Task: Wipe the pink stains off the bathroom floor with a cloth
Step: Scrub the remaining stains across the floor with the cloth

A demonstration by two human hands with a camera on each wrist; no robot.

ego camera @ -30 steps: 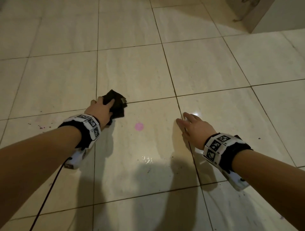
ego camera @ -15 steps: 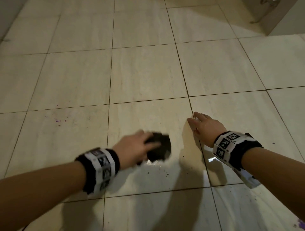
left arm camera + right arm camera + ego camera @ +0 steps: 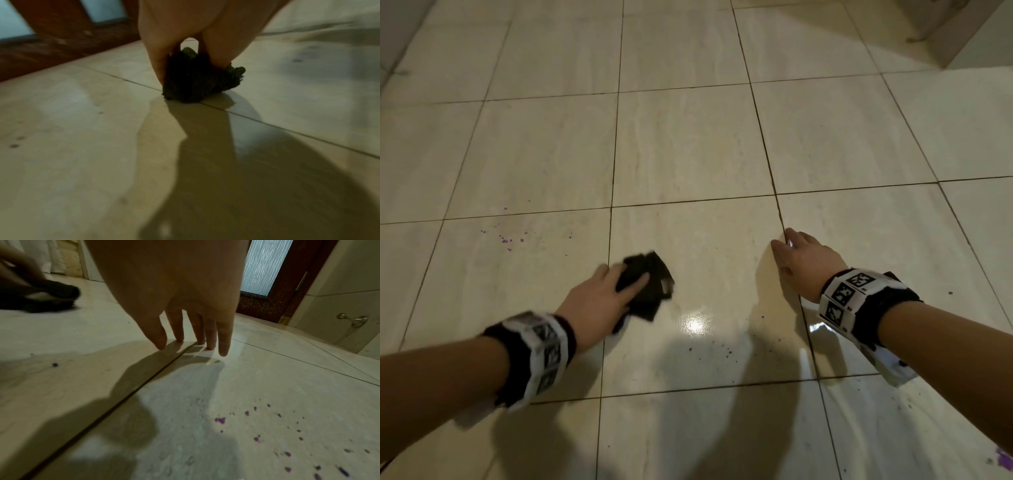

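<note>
Right now my left hand point(image 3: 599, 301) pinches the dark cloth point(image 3: 649, 286) against the floor point(image 3: 688, 144), while my right hand point(image 3: 804, 262) rests open-fingered at three o'clock. I'd press flat and sweep toward the purple-pink specks point(image 3: 508, 241) at ten o'clock.

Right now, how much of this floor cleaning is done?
Partly. The tile under the dark cloth shows no large pink spot, only a wet sheen. The left hand holds the cloth against the floor; the right hand rests flat. Purple-pink specks to the left and a splatter near the right wrist remain.
</note>
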